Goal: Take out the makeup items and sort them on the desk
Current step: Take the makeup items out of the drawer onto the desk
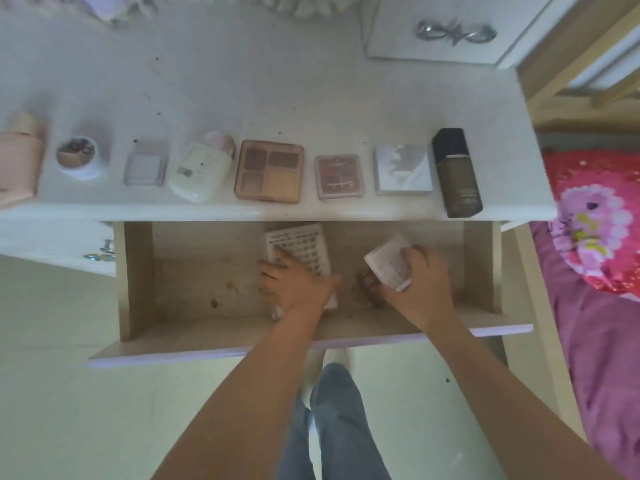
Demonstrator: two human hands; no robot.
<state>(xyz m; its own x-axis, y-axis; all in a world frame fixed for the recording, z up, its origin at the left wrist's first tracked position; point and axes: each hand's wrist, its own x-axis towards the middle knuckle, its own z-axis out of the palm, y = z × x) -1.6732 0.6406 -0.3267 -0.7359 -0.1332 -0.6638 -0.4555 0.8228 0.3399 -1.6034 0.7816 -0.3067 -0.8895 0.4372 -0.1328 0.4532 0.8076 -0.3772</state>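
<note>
Both my hands are inside the open wooden drawer (194, 268) below the white desk (277, 98). My left hand (294, 285) lies on a white palette (304, 247) with rows of small round pans, fingers spread over its lower half. My right hand (419, 285) grips a small white square compact (388, 266), tilted and lifted off the drawer floor. A small brown item (367, 285) lies on the drawer floor between my hands. Along the desk's front edge stands a row of makeup: a four-pan brown palette (269, 171), a small pink palette (338, 176), a silver compact (403, 169) and a dark foundation bottle (457, 173).
Further left in the row are a cream case (199, 171), a clear square compact (145, 168), a round white jar (79, 155) and a pink bottle (17, 164). A mirror-fronted box (443, 29) stands at the back right. A bed with pink bedding (595, 237) is at the right.
</note>
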